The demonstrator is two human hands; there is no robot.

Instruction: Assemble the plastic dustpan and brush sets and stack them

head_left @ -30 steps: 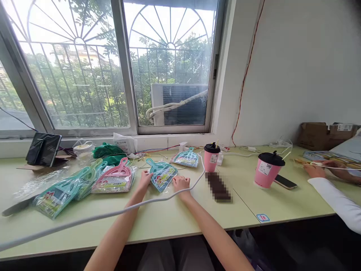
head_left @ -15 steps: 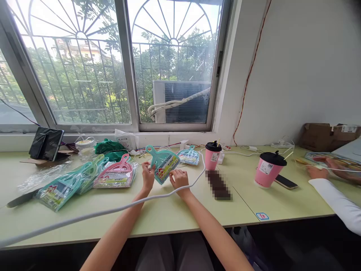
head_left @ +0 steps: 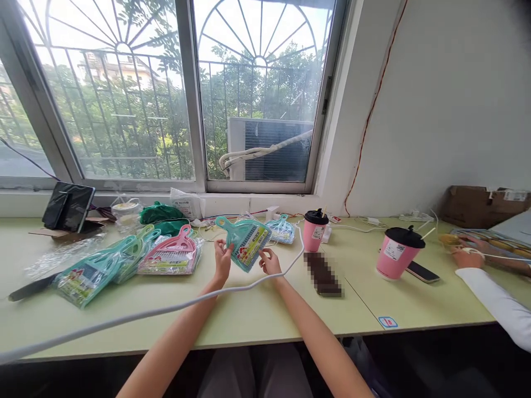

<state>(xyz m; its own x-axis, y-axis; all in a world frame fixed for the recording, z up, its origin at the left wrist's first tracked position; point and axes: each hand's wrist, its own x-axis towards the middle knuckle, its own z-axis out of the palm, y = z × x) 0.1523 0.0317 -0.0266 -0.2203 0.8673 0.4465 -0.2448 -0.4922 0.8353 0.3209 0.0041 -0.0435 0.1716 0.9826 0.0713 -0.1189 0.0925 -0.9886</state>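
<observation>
A teal mini dustpan-and-brush set (head_left: 249,243) in clear wrap with a printed label is held up above the table, its handle pointing up and left. My left hand (head_left: 223,261) grips its left edge, thumb on the front. At the lower right edge, the curled fingers of my right hand (head_left: 271,263) pinch it. More wrapped sets lie to the left: a pink one (head_left: 171,257) and several teal and green ones (head_left: 89,276) overlapping. Behind the held set sits a blue one (head_left: 282,229), partly hidden.
A white cable (head_left: 166,308) crosses in front of my forearms. Two pink cups (head_left: 314,235) with black lids stand to the right, a phone (head_left: 422,272) beside the larger. A dark knife-shaped object (head_left: 31,288) lies far left. At far right, a co-worker's hand (head_left: 468,257) handles something.
My right hand's fingers have shifted from lying on the front of the dustpan set to curling at its lower right edge. The set has tilted slightly. The co-worker's hands have moved.
</observation>
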